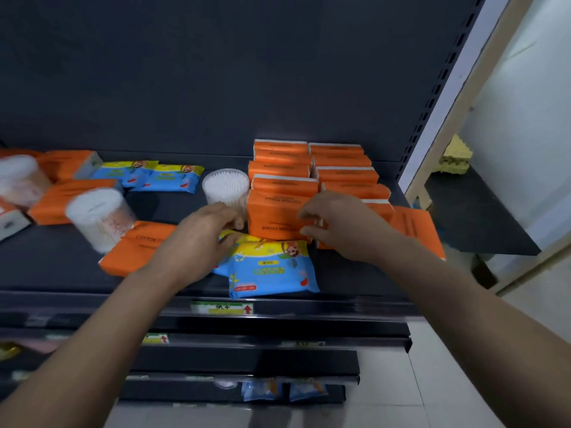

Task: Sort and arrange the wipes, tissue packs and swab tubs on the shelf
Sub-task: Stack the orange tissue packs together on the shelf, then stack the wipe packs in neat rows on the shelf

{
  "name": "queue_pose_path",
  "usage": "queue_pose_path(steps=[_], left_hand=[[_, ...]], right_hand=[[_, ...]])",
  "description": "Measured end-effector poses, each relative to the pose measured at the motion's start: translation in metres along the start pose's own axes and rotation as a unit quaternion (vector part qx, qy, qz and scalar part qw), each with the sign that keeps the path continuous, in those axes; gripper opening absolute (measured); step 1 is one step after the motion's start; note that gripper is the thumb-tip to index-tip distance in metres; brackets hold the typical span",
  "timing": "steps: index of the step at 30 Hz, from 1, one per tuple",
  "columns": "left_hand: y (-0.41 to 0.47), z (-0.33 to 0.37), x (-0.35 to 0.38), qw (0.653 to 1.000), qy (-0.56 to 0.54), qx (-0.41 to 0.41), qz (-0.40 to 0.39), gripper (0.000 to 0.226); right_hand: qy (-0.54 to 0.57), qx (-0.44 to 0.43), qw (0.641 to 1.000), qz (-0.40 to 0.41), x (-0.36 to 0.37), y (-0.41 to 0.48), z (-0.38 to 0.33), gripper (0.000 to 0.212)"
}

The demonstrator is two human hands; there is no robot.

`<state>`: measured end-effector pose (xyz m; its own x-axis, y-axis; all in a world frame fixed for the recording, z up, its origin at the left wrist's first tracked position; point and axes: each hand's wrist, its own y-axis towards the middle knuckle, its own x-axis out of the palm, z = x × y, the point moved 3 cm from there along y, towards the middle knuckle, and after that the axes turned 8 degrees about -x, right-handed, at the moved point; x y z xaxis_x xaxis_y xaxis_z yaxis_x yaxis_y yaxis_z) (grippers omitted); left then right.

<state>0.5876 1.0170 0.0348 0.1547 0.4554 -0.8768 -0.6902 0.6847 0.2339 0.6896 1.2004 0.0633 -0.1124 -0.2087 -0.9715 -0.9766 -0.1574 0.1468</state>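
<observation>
A dark shelf (173, 211) spans the middle of the frame, backed by a dark panel that fills the upper half, with a slotted upright running down the upper right. Lower shelf edges step down across the bottom centre, one carrying a green and white price label (222, 307).

At centre right, orange tissue packs (343, 174) stand in two rows running back to the panel. The front pack (273, 216) of the left row, printed COTTON TISSUE, sits between both hands. The right hand (338, 223) presses curled fingers against its right face; whether they pinch it or only touch it I cannot tell. The left hand (200, 239) reaches in at the pack's lower left corner with fingers bent close together, fingertips just beside the pack and over a blue and yellow wipes pack (272, 270) lying flat at the shelf's front edge, centre frame.

More orange packs (136, 248) lie flat and scattered at centre left and far left. Two further wipes packs (148, 177) lie side by side at the left of centre, near the back.

A clear swab tub (225, 186) stands upright just left of the stacked rows. Another tub (99, 217) stands at the left, blurred, and a third (20, 180) sits at the far left edge.
</observation>
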Motion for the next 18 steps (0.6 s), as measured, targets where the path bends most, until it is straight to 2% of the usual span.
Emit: queue_pose_path(steps=[3, 8, 14, 18], left_hand=[[-0.012, -0.006, 0.003, 0.999, 0.009, -0.032, -0.025, 0.019], [-0.016, -0.014, 0.008, 0.990, 0.043, -0.081, -0.108, 0.042], [-0.004, -0.025, 0.022, 0.962, 0.043, -0.100, -0.250, 0.048], [0.005, -0.031, 0.022, 0.949, 0.024, -0.104, -0.296, 0.042]], right_hand=[[0.006, -0.032, 0.999, -0.011, 0.005, 0.001, -0.010, 0.030], [0.016, -0.043, 0.994, -0.098, 0.025, 0.007, -0.025, 0.044], [0.030, 0.021, 0.983, -0.179, 0.044, 0.005, -0.029, 0.052], [0.045, 0.083, 0.974, -0.204, 0.044, 0.005, -0.031, 0.057]])
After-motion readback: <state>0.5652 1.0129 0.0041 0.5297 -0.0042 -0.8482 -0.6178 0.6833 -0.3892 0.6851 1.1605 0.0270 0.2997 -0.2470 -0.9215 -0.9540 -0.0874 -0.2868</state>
